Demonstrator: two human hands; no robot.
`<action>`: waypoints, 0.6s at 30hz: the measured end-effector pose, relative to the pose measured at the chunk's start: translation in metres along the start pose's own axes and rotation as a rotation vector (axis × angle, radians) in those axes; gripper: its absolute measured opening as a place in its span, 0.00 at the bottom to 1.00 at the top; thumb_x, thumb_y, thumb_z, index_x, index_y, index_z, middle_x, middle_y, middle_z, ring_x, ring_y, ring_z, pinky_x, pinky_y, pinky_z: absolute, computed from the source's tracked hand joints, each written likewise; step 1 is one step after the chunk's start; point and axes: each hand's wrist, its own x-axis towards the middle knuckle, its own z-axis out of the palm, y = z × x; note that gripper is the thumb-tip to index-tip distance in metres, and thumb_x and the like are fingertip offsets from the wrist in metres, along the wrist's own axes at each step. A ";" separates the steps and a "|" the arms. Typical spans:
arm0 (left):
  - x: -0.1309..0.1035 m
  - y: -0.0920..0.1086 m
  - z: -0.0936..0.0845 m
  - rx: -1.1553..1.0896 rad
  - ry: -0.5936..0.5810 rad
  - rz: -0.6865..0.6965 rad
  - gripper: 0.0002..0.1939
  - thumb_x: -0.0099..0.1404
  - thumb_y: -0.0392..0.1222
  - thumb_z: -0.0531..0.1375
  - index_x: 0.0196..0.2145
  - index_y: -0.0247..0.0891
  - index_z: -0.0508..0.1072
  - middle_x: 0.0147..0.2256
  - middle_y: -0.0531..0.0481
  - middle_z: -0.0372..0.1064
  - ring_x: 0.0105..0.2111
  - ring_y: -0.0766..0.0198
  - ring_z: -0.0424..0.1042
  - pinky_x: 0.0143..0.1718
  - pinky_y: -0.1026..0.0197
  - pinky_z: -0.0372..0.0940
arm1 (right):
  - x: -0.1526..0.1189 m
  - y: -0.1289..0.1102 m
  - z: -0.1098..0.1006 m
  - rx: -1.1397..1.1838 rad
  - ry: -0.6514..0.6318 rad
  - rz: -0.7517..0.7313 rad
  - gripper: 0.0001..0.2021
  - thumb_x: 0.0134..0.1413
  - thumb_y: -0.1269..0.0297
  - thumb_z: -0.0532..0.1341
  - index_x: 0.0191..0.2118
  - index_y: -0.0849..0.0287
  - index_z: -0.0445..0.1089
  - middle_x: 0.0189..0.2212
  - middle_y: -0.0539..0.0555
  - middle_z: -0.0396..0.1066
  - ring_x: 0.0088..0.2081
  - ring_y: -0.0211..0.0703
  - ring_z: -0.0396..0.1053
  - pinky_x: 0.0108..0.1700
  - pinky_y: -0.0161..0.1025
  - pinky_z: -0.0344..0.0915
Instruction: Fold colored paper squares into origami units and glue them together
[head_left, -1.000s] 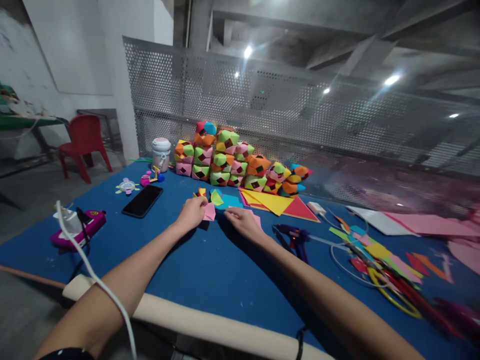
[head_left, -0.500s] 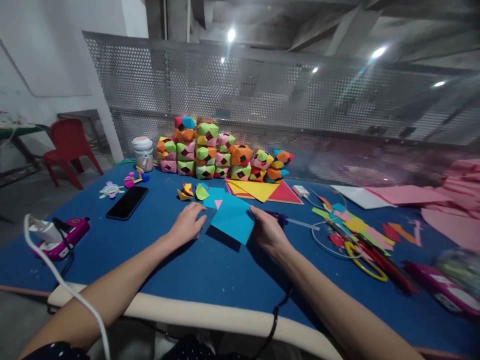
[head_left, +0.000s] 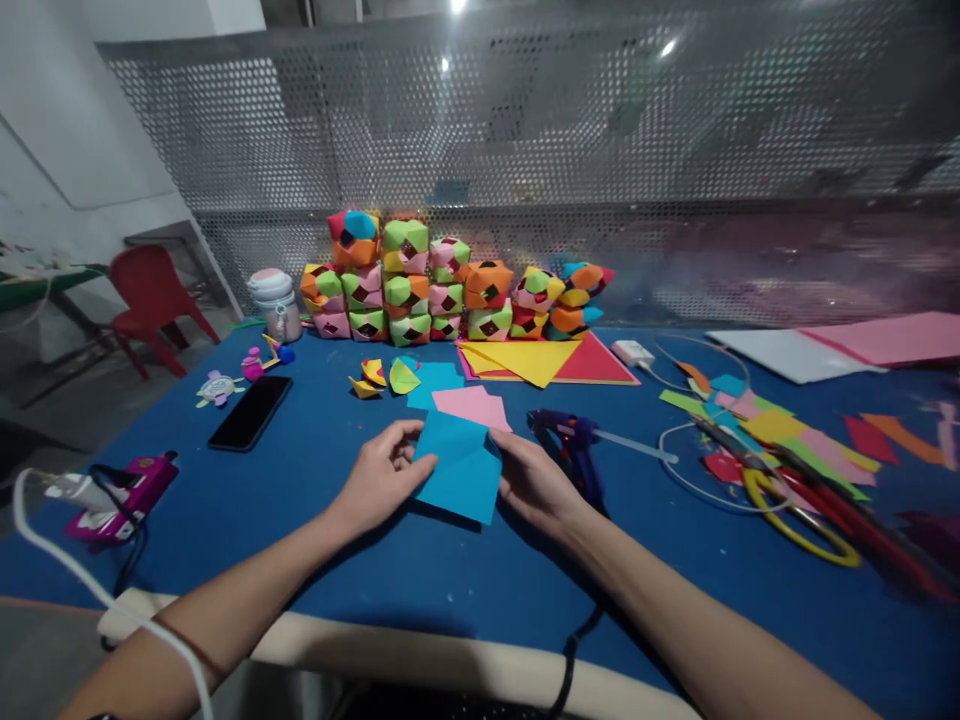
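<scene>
A square of blue paper (head_left: 459, 470) is held just above the blue table, one edge in each hand. My left hand (head_left: 382, 475) pinches its left side with thumb and fingers. At the right edge, my right hand (head_left: 536, 480) grips it near the upper corner. Behind the square lies pink paper (head_left: 474, 405), partly covered by it. Another blue sheet (head_left: 435, 383) rests farther back. A dark blue glue gun (head_left: 574, 440) lies just beyond my right hand. Small folded yellow pieces (head_left: 403, 376) sit past my left hand.
Stacked colourful paper balls (head_left: 406, 290) line the table's back, beside a lidded cup (head_left: 274, 303). Yellow and red sheets (head_left: 525, 360) lie before them. A phone (head_left: 250, 412) and purple power strip (head_left: 124, 498) are left; paper scraps (head_left: 772, 425) and yellow-handled scissors (head_left: 802, 530) are right.
My left hand has come to the blue square and taken hold of its left side. More of the pink paper now shows behind it. The view has tilted down.
</scene>
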 end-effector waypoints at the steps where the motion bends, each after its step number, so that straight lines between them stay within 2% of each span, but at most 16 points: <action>1: -0.002 0.000 0.003 -0.014 -0.029 -0.016 0.14 0.59 0.42 0.56 0.43 0.35 0.66 0.33 0.50 0.68 0.30 0.67 0.66 0.30 0.66 0.62 | -0.001 -0.001 0.000 -0.010 -0.019 0.009 0.11 0.46 0.60 0.64 0.35 0.61 0.72 0.32 0.54 0.75 0.36 0.45 0.72 0.37 0.37 0.68; 3: -0.004 -0.001 0.008 -0.004 -0.070 -0.034 0.12 0.60 0.40 0.55 0.41 0.35 0.66 0.31 0.51 0.67 0.28 0.68 0.65 0.29 0.66 0.61 | -0.003 -0.006 -0.003 -0.094 -0.046 0.010 0.15 0.48 0.53 0.61 0.36 0.61 0.72 0.31 0.55 0.74 0.36 0.44 0.71 0.35 0.37 0.67; 5: -0.005 -0.002 0.011 0.096 -0.095 -0.032 0.10 0.60 0.39 0.54 0.41 0.36 0.66 0.28 0.52 0.66 0.26 0.68 0.64 0.30 0.64 0.62 | -0.006 -0.013 -0.009 -0.334 -0.039 -0.030 0.17 0.47 0.52 0.61 0.37 0.60 0.72 0.32 0.54 0.73 0.35 0.43 0.70 0.34 0.36 0.66; 7: -0.005 -0.004 0.012 0.237 -0.120 0.016 0.10 0.60 0.38 0.54 0.41 0.37 0.67 0.29 0.52 0.66 0.28 0.66 0.65 0.34 0.61 0.63 | -0.009 -0.020 -0.016 -0.688 -0.037 -0.097 0.15 0.43 0.58 0.64 0.40 0.58 0.72 0.33 0.52 0.72 0.35 0.42 0.68 0.34 0.36 0.65; 10: -0.007 -0.007 0.015 0.357 -0.269 0.155 0.16 0.61 0.35 0.53 0.47 0.39 0.64 0.40 0.47 0.67 0.39 0.61 0.66 0.44 0.56 0.61 | -0.014 -0.026 -0.027 -1.147 -0.103 -0.207 0.17 0.44 0.68 0.62 0.44 0.55 0.70 0.36 0.52 0.72 0.37 0.43 0.67 0.38 0.40 0.64; 12: -0.008 -0.011 0.018 0.387 -0.407 0.225 0.20 0.61 0.32 0.51 0.52 0.40 0.60 0.47 0.44 0.64 0.47 0.59 0.64 0.49 0.55 0.59 | -0.017 -0.024 -0.032 -1.339 -0.167 -0.252 0.17 0.48 0.70 0.59 0.46 0.54 0.68 0.40 0.53 0.71 0.40 0.45 0.68 0.43 0.43 0.63; 14: -0.009 -0.015 0.021 0.428 -0.494 0.255 0.23 0.62 0.31 0.49 0.55 0.40 0.57 0.49 0.43 0.62 0.49 0.59 0.61 0.51 0.55 0.58 | -0.020 -0.020 -0.035 -1.497 -0.210 -0.270 0.16 0.49 0.73 0.57 0.46 0.55 0.68 0.43 0.55 0.71 0.43 0.47 0.67 0.45 0.45 0.62; 18: -0.010 -0.019 0.027 0.516 -0.542 0.276 0.23 0.62 0.29 0.47 0.55 0.40 0.57 0.46 0.45 0.64 0.45 0.59 0.63 0.48 0.56 0.59 | -0.025 -0.013 -0.034 -1.747 -0.236 -0.378 0.12 0.50 0.72 0.57 0.42 0.58 0.68 0.38 0.57 0.71 0.40 0.47 0.66 0.42 0.45 0.60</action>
